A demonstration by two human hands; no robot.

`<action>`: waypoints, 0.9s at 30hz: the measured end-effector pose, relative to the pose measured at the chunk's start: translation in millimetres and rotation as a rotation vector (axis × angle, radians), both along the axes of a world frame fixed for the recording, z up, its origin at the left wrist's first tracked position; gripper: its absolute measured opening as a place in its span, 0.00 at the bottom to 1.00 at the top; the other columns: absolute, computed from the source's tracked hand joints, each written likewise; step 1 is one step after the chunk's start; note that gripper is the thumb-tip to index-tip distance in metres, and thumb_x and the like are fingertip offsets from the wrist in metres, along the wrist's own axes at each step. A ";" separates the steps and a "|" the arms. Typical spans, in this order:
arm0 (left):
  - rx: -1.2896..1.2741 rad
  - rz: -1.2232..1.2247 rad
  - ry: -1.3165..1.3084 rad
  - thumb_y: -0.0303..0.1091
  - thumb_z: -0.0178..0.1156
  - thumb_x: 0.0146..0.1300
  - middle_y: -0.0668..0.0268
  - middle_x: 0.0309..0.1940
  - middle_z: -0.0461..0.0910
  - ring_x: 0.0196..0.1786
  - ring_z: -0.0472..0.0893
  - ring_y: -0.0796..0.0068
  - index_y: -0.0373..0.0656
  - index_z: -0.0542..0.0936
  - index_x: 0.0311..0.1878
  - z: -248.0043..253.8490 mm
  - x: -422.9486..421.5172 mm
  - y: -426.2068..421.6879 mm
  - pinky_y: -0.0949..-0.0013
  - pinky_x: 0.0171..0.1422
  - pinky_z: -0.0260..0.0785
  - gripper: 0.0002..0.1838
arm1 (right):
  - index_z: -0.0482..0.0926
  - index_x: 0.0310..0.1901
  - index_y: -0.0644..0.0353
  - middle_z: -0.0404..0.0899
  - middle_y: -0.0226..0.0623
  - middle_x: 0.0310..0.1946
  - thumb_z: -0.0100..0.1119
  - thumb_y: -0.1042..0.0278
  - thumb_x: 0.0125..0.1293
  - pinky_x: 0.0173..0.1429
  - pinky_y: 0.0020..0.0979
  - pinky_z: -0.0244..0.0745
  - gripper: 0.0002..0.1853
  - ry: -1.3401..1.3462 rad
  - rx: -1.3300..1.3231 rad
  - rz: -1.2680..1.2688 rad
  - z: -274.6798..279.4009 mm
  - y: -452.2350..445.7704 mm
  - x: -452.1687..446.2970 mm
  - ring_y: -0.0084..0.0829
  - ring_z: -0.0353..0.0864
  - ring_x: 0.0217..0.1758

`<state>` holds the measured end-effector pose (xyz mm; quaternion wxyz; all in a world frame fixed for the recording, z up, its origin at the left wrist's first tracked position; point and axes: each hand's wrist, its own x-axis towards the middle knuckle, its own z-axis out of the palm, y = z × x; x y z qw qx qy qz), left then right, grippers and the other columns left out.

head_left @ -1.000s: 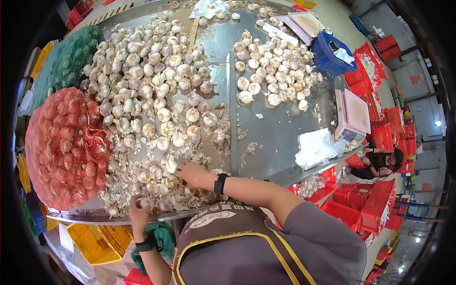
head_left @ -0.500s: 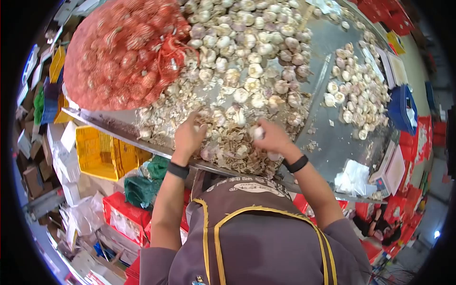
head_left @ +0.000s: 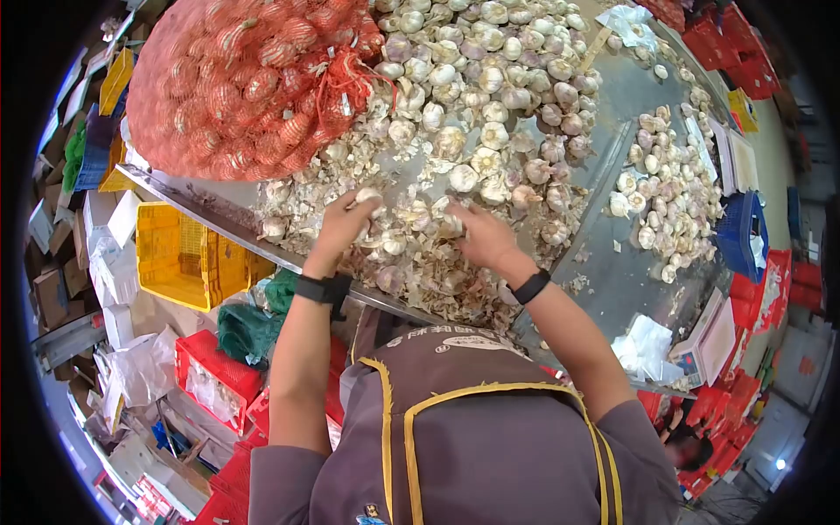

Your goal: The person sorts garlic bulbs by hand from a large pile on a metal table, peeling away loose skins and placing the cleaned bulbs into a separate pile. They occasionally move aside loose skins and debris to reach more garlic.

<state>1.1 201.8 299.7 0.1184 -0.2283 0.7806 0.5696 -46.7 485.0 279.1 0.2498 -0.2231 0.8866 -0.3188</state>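
Observation:
My left hand (head_left: 341, 229) is closed on a white garlic bulb (head_left: 368, 196), held between thumb and fingers above the peel-strewn table. To its right, my right hand (head_left: 486, 238) reaches in with bent fingers closed about another garlic bulb (head_left: 443, 211), which the fingertips partly hide. Loose papery garlic skins (head_left: 420, 284) lie heaped below and between the hands, with a few bulbs among them. Beyond the hands spreads a large pile of garlic bulbs (head_left: 490, 79), some white and some purplish.
A bulging red mesh sack of garlic (head_left: 236, 87) stands at the left of the metal table (head_left: 604, 306). A second garlic heap (head_left: 669, 188) lies at the right, near a blue basket (head_left: 742, 232) and white plastic (head_left: 646, 348). Below left are a yellow crate (head_left: 175, 258) and a red crate (head_left: 219, 376).
My left hand has come up with a bulb now showing at its fingertips. My right hand has moved inward, toward the left, and its fingers have turned to a bulb there. The view has shifted slightly.

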 end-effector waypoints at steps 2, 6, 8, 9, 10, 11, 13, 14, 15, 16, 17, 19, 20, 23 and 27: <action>0.632 0.235 -0.043 0.41 0.59 0.68 0.66 0.36 0.82 0.34 0.83 0.72 0.38 0.79 0.50 8.3 11.1 -5.9 0.71 0.39 0.75 0.16 | 0.74 0.59 0.44 0.77 0.45 0.44 0.66 0.69 0.56 0.48 0.42 0.78 0.27 0.237 0.203 0.083 -3.6 -10.6 5.1 0.46 0.80 0.42; 0.916 0.386 -0.078 0.40 0.57 0.70 0.64 0.40 0.81 0.37 0.84 0.72 0.40 0.74 0.56 17.1 45.9 -4.3 0.68 0.39 0.79 0.18 | 0.72 0.61 0.46 0.74 0.44 0.52 0.66 0.66 0.58 0.51 0.39 0.77 0.27 0.138 0.295 0.093 -8.3 -8.3 -7.6 0.41 0.80 0.45; 0.937 0.368 -0.060 0.41 0.57 0.70 0.64 0.40 0.81 0.38 0.84 0.71 0.41 0.74 0.57 18.4 54.8 5.3 0.68 0.38 0.79 0.18 | 0.71 0.62 0.49 0.77 0.46 0.51 0.65 0.68 0.60 0.44 0.41 0.79 0.28 -0.050 -0.217 -0.046 -18.9 2.7 -17.4 0.43 0.83 0.40; 0.954 0.347 -0.045 0.41 0.57 0.70 0.64 0.41 0.81 0.38 0.84 0.71 0.41 0.74 0.57 20.6 56.9 12.4 0.68 0.37 0.80 0.18 | 0.71 0.62 0.49 0.77 0.46 0.51 0.65 0.68 0.60 0.44 0.41 0.79 0.28 -0.046 -0.212 -0.047 -13.0 6.9 -18.0 0.43 0.83 0.40; 0.949 0.342 0.016 0.39 0.60 0.69 0.64 0.41 0.81 0.39 0.84 0.73 0.40 0.73 0.57 23.3 58.2 23.4 0.70 0.39 0.79 0.19 | 0.68 0.65 0.50 0.74 0.42 0.58 0.64 0.65 0.63 0.51 0.37 0.76 0.29 -0.432 -0.346 -0.174 -5.8 13.6 -18.6 0.39 0.80 0.48; 0.955 0.336 0.016 0.39 0.60 0.69 0.64 0.41 0.81 0.39 0.84 0.73 0.40 0.73 0.57 22.1 57.5 34.6 0.70 0.39 0.79 0.19 | 0.66 0.68 0.51 0.70 0.39 0.64 0.62 0.63 0.65 0.57 0.34 0.73 0.30 -0.818 -0.478 -0.304 4.6 16.9 -18.1 0.34 0.77 0.56; 0.593 0.268 0.152 0.34 0.62 0.67 0.65 0.41 0.81 0.39 0.82 0.76 0.39 0.72 0.58 19.8 54.9 55.3 0.72 0.40 0.77 0.19 | 0.64 0.71 0.49 0.71 0.39 0.64 0.61 0.64 0.66 0.59 0.36 0.74 0.31 -0.710 -0.532 -0.228 4.9 22.9 -8.4 0.36 0.78 0.58; 0.564 0.196 0.197 0.30 0.64 0.65 0.65 0.42 0.80 0.42 0.80 0.77 0.38 0.71 0.60 29.0 52.9 68.6 0.73 0.45 0.76 0.22 | 0.63 0.70 0.51 0.74 0.40 0.60 0.58 0.66 0.68 0.55 0.34 0.78 0.30 -0.998 -0.754 -0.264 7.9 24.3 2.0 0.36 0.81 0.55; 0.360 0.058 0.301 0.29 0.65 0.63 0.63 0.46 0.79 0.46 0.80 0.75 0.38 0.69 0.62 30.8 50.6 81.9 0.71 0.50 0.75 0.25 | 0.62 0.70 0.52 0.77 0.40 0.56 0.55 0.68 0.70 0.52 0.33 0.82 0.28 -1.288 -0.979 -0.295 9.8 24.8 12.5 0.36 0.83 0.52; 0.254 0.004 0.375 0.28 0.64 0.63 0.61 0.50 0.78 0.50 0.79 0.74 0.39 0.68 0.64 50.7 52.1 102.7 0.71 0.54 0.74 0.27 | 0.65 0.68 0.52 0.76 0.41 0.57 0.54 0.65 0.71 0.52 0.35 0.84 0.24 -1.351 -1.028 -0.342 5.0 25.1 22.1 0.36 0.84 0.51; 0.197 -0.106 0.387 0.31 0.65 0.62 0.58 0.53 0.77 0.55 0.79 0.66 0.41 0.70 0.63 59.6 52.1 117.6 0.65 0.57 0.73 0.27 | 0.65 0.68 0.52 0.76 0.41 0.57 0.54 0.65 0.71 0.52 0.35 0.84 0.24 -1.354 -1.030 -0.334 1.4 26.2 33.3 0.36 0.84 0.51; -0.371 -0.428 0.586 0.37 0.68 0.56 0.52 0.58 0.75 0.61 0.74 0.48 0.44 0.73 0.62 70.5 47.6 137.4 0.53 0.67 0.66 0.29 | 0.70 0.62 0.55 0.78 0.42 0.56 0.52 0.58 0.72 0.53 0.37 0.84 0.20 -1.439 -1.312 -0.563 -6.0 26.7 50.3 0.36 0.85 0.50; -0.369 -0.485 0.622 0.37 0.68 0.56 0.52 0.58 0.75 0.61 0.74 0.49 0.44 0.74 0.62 73.6 47.1 147.1 0.52 0.67 0.66 0.29 | 0.73 0.58 0.57 0.81 0.41 0.53 0.49 0.51 0.74 0.53 0.38 0.85 0.21 -1.578 -1.267 -0.612 -8.3 27.8 50.5 0.37 0.86 0.48; -0.277 -0.490 0.609 0.36 0.67 0.57 0.52 0.57 0.76 0.61 0.75 0.48 0.43 0.74 0.61 74.2 49.6 152.6 0.52 0.65 0.67 0.27 | 0.74 0.56 0.60 0.83 0.40 0.47 0.49 0.45 0.73 0.52 0.37 0.85 0.25 -1.496 -1.274 -0.727 -6.3 44.5 57.3 0.38 0.86 0.47; -0.342 -0.386 0.424 0.36 0.65 0.58 0.52 0.54 0.77 0.59 0.75 0.46 0.43 0.76 0.58 44.3 47.0 117.2 0.53 0.62 0.70 0.24 | 0.67 0.62 0.62 0.71 0.45 0.60 0.58 0.40 0.66 0.51 0.37 0.85 0.35 -1.465 -1.818 -0.470 -3.5 103.7 24.1 0.40 0.80 0.55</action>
